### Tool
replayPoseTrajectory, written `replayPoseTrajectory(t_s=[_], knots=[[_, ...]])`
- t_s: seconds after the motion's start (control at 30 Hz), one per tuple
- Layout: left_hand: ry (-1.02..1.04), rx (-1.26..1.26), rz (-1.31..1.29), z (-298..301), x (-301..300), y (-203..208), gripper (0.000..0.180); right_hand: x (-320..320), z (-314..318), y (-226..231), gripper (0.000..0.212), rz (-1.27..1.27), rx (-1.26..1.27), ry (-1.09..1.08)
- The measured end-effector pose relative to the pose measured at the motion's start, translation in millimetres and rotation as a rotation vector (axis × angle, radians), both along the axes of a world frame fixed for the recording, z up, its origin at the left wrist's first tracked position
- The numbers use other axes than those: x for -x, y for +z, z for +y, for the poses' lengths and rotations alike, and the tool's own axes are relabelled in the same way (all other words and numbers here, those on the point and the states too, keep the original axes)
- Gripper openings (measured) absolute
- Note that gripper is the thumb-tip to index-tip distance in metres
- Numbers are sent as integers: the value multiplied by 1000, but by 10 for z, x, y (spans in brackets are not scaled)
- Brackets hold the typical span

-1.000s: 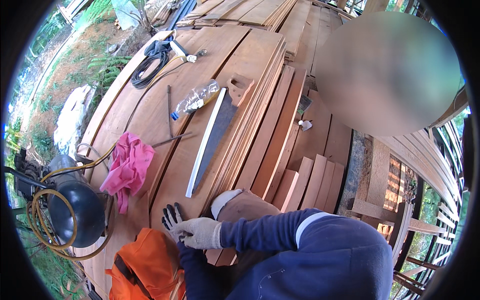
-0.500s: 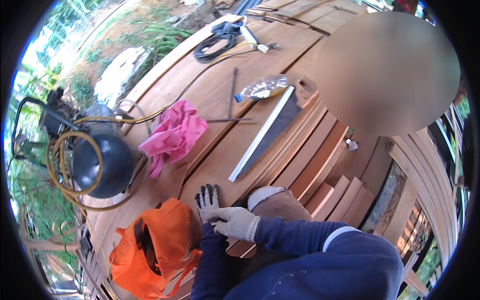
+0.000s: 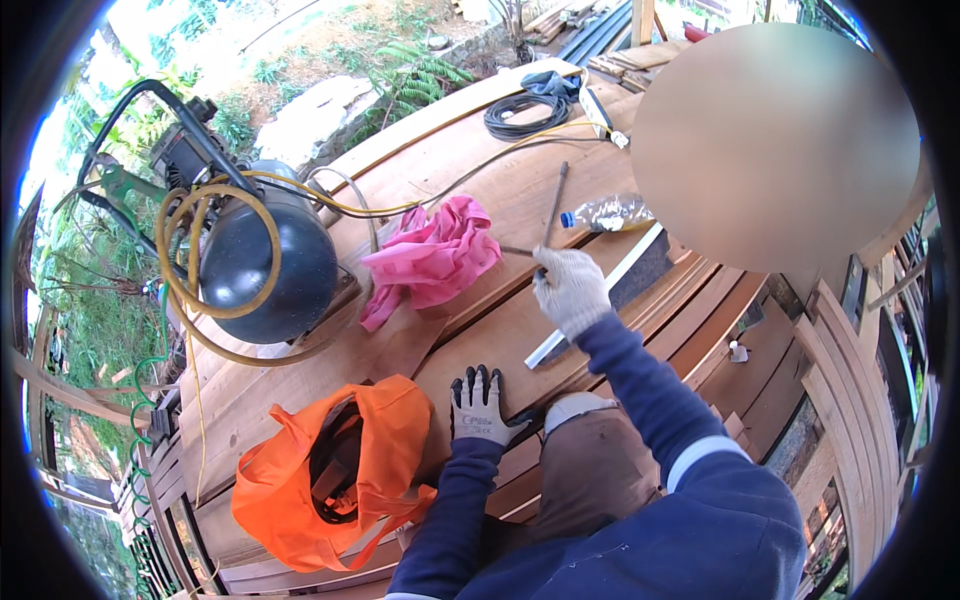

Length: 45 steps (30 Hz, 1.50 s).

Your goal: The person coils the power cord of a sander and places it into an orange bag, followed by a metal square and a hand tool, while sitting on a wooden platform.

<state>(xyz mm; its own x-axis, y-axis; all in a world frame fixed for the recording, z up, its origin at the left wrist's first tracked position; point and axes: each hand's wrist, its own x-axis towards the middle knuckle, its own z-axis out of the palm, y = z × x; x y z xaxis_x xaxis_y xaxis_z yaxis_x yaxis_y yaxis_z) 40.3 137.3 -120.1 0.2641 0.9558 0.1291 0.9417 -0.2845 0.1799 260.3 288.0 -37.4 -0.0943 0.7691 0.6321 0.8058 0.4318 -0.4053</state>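
My left hand [image 3: 480,408], in a pale glove with black fingertips, lies flat on a wooden board [image 3: 450,365], fingers spread. Farther out to the right, my right hand [image 3: 575,290] wears a whitish knit glove and has its fingers curled. It is at the near end of a thin metal rod [image 3: 556,200]; a second metal rod [image 3: 515,250] runs in under its fingers. What those fingers hold is hidden. Beside and beyond this hand lies a handsaw [image 3: 645,270], partly covered by the hand and forearm. A clear plastic bottle [image 3: 612,213] with a blue cap rests beyond.
Left of my left hand sits an open orange bag [image 3: 400,415] with dark things inside. A pink cloth [image 3: 440,250] lies mid-board. A black air compressor [image 3: 270,270] with a coiled yellow hose stands at left. A coiled black cable [image 3: 528,117] lies far back. Planks [image 3: 850,370] line the right.
My right hand has left my left hand and reached forward to the metal rods. My left hand stays flat on the board. The whole view has shifted, moving things rightward.
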Motion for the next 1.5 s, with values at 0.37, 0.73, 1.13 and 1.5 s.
replayPoseTrajectory(t_s=[0.37, 0.73, 1.13, 1.5], knots=[[-16, -20, 25, 15, -31, 16, 101, 91, 690, -422, 39, -483, 452, -244], [14, -27, -46, -51, 27, -74, 102, -84, -1253, 765, 25, 1490, 343, 25], [2, 360, -1150, -67, 650, -631, 55, -249, -2655, 111, 34, 1623, 910, 754], [-244, 889, -1913, -1323, -105, 116, 34, 175, -3079, -130, 31, 815, 915, 908]])
